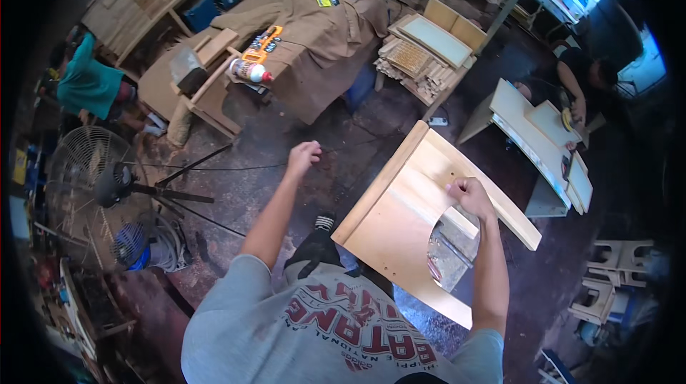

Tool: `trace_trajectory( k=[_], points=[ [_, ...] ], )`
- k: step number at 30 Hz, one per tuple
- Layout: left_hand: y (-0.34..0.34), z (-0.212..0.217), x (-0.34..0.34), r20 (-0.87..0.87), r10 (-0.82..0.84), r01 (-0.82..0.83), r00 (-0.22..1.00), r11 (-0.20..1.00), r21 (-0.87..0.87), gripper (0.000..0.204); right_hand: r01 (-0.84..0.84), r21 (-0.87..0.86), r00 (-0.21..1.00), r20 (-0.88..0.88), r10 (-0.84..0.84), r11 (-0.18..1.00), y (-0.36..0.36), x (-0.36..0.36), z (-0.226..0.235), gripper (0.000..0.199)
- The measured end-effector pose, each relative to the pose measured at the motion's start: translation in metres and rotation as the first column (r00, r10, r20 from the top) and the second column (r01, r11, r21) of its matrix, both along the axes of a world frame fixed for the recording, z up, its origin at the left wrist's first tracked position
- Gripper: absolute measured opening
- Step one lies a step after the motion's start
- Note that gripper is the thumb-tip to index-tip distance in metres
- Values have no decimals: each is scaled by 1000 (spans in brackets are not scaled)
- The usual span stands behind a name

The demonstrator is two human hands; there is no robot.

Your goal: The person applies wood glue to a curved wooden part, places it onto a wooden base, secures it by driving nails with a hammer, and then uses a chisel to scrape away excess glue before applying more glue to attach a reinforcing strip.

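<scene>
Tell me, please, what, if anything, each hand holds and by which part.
The left hand shows nothing held; whether the right hand, curled over the wooden workpiece, grips anything cannot be told.

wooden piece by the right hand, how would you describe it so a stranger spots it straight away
Find the person's grey shirt at the bottom centre, then look up and right to the right hand. The pale wooden piece is right there, angled across the view. Unlike the wood stack beyond it, it has a large curved cutout.
</scene>
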State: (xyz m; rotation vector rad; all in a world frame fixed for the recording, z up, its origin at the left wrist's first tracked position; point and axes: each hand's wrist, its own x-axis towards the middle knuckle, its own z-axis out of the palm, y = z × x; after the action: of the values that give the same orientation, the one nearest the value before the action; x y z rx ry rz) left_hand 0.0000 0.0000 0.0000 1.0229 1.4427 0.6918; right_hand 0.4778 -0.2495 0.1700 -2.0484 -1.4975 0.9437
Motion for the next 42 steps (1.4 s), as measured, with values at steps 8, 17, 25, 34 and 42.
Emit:
trace_trajectory(
  k=[8, 17, 25, 34, 42],
  points=[
    [154, -45, -100, 167, 482, -445, 860, 869, -214, 51, 242, 340, 726, 558, -403, 909, 31, -106, 8, 22],
    [274, -27, -129, 109, 736, -731, 668, 676, -93, 78, 285, 354, 562, 691, -454, 891, 42, -142, -9, 21],
    [383, -15, -126, -314, 575, -587, 756, 807, 63, 122, 554, 437, 557, 438, -706, 708, -41, -191, 9, 16],
    [416, -18, -130, 331, 450, -430, 829, 892, -135, 53, 701, 539, 354, 305, -884, 467, -124, -194, 3, 16],
    [217, 44, 2, 525, 148, -320, 838, 913, 254, 40, 809, 409, 508, -124, -852, 423, -69, -208, 18, 21]
  ],
)
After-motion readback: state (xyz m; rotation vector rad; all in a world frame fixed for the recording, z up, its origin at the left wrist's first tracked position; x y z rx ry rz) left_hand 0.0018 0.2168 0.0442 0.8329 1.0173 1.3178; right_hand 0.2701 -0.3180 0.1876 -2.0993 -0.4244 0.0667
